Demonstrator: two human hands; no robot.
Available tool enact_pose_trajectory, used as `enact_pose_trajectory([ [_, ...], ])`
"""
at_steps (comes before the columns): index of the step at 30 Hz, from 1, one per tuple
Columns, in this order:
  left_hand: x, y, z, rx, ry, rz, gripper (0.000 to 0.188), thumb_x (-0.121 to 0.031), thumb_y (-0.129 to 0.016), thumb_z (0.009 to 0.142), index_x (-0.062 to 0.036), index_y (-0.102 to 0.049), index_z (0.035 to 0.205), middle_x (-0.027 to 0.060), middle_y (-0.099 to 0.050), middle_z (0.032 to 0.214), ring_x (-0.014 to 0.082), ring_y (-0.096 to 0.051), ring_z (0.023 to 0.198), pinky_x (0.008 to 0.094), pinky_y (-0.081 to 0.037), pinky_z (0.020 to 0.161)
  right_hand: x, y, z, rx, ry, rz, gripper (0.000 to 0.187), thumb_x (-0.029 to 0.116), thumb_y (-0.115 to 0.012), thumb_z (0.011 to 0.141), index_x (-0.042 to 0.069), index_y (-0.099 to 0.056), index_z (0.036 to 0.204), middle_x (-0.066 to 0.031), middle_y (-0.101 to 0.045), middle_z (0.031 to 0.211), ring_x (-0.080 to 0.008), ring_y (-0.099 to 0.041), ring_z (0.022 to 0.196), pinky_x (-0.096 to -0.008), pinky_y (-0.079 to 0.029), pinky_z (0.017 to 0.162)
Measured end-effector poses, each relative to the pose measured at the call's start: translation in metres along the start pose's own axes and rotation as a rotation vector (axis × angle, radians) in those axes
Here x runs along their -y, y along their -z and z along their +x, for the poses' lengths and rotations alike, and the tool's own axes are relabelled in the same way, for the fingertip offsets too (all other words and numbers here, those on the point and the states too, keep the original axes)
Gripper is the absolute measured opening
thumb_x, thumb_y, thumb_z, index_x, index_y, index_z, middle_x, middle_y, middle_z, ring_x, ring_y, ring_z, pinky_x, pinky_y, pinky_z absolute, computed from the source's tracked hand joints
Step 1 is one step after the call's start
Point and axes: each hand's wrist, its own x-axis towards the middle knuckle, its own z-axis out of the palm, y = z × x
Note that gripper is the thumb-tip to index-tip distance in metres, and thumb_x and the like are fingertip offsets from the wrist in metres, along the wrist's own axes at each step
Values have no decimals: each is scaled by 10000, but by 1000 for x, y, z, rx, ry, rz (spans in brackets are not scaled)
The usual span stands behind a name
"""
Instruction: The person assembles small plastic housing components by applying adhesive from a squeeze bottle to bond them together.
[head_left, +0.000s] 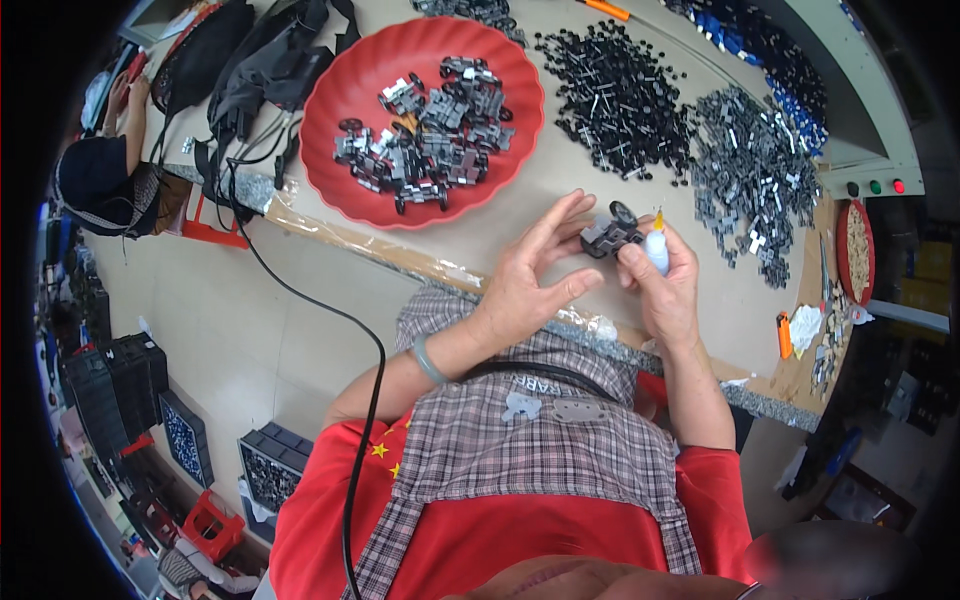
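Note:
My right hand [665, 290] pinches a grey toy car chassis [606, 237] with black wheels between thumb and fingers. In the same hand stands a small whitish bottle [656, 252] with a yellow nozzle, tip pointing up, away from me. My left hand [530, 275] is beside the chassis with its fingers and thumb spread; nothing shows in its grasp. Whether its fingertips touch a wheel, I cannot tell. To the left, a red scalloped bowl [325, 165] holds several similar chassis [450, 130] with wheels.
Beyond my hands lie heaps of black wheels with axles [615, 100] and grey plastic parts [755, 165]. An orange lighter [784, 335] lies by crumpled white tissue [806, 328]. A black cable [375, 350] hangs across my left side. Black bags [270, 75] and another person [105, 180] are at far left.

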Motion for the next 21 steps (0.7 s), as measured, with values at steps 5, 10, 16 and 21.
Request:
enact_pose_trajectory([
  [5, -2, 6, -1, 115, 71, 44, 561, -32, -575, 889, 27, -322, 1386, 162, -423, 1364, 262, -487, 1229, 378, -423, 1017, 24, -16, 49, 64, 109, -188, 146, 126, -663, 868, 30, -594, 954, 34, -542, 707, -21, -461, 598, -183, -369, 534],
  [10, -6, 8, 1, 138, 34, 99, 442, -1, -538, 893, 32, -419, 1318, 148, -466, 1301, 234, -527, 1185, 364, -451, 987, 33, -51, 98, 234, 206, -467, 189, 146, -714, 817, 18, -634, 929, 11, -559, 746, -63, -508, 658, -224, -427, 593],
  [16, -7, 12, 1, 194, 31, 125, 404, 18, -528, 880, 15, -471, 1280, 142, -481, 1277, 229, -559, 1136, 346, -487, 937, 41, -56, 160, 133, 347, -497, 274, 159, -755, 744, 53, -673, 982, -80, -675, 865, -117, -621, 782, -255, -487, 700],
  [21, -4, 10, 1, 203, -11, 141, 372, 34, -531, 870, 5, -511, 1240, 142, -492, 1264, 226, -577, 1108, 333, -508, 903, 30, -50, 224, 77, 537, -885, 203, 100, -702, 750, 48, -681, 945, -129, -666, 920, -287, -641, 827, -345, -501, 754],
])
